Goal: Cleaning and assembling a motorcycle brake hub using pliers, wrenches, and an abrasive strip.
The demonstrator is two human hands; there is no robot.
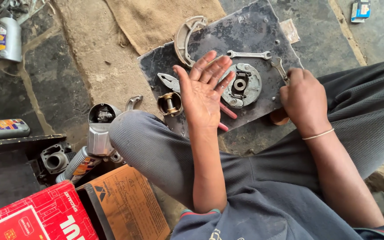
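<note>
Left hand (203, 95) splayed, empty, above round grey metal plate (242, 85); right hand (303, 100) fisted, grip contents hidden

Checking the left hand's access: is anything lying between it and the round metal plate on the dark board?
Nothing visible: the open left hand hovers with its fingertips over the edge of the round metal plate, with no object between them.

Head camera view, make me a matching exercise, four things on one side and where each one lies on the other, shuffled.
Things:
1. round grey metal clutch plate
2. silver open-ended spanner
3. brass-coloured piston
4. red cardboard box

Places:
A. bottom left corner of the view
B. on the dark board, just above the clutch plate
C. at the board's left edge, beside the open left hand
D. middle of the dark board, between the two hands

Pairs: 1-D, 2-B, 3-C, 4-A
</note>
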